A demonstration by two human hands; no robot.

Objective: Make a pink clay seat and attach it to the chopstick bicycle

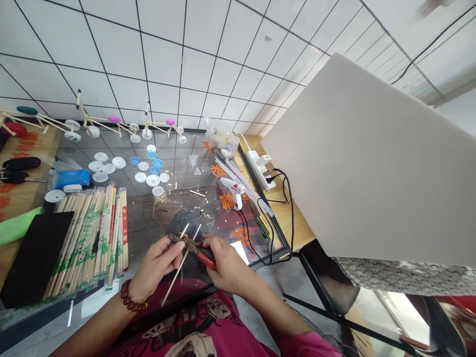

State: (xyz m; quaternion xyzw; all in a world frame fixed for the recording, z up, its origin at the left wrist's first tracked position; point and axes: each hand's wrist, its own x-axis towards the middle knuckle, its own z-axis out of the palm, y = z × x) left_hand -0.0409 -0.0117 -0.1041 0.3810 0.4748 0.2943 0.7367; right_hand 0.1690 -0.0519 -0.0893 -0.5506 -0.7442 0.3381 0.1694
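Observation:
My right hand (227,265) is closed around the red handles of a worn pair of pliers (194,246). The jaws point left and reach the fingers of my left hand (160,263), which pinch a thin wooden chopstick (185,230) by the jaws. A longer pale chopstick (174,280) slants under the pliers towards my lap; whether my left fingers also hold it I cannot tell. Small cut wood bits (197,193) and crumbs lie on the glass tabletop beyond my hands.
Packs of chopsticks (89,233) lie left beside a black sheet (37,258). White and blue bottle caps (152,180) are scattered further back, before stick-and-cap models (163,124). To the right are a glue gun (234,191), glue sticks (243,181), a power strip (260,168) and a large pale panel (372,163).

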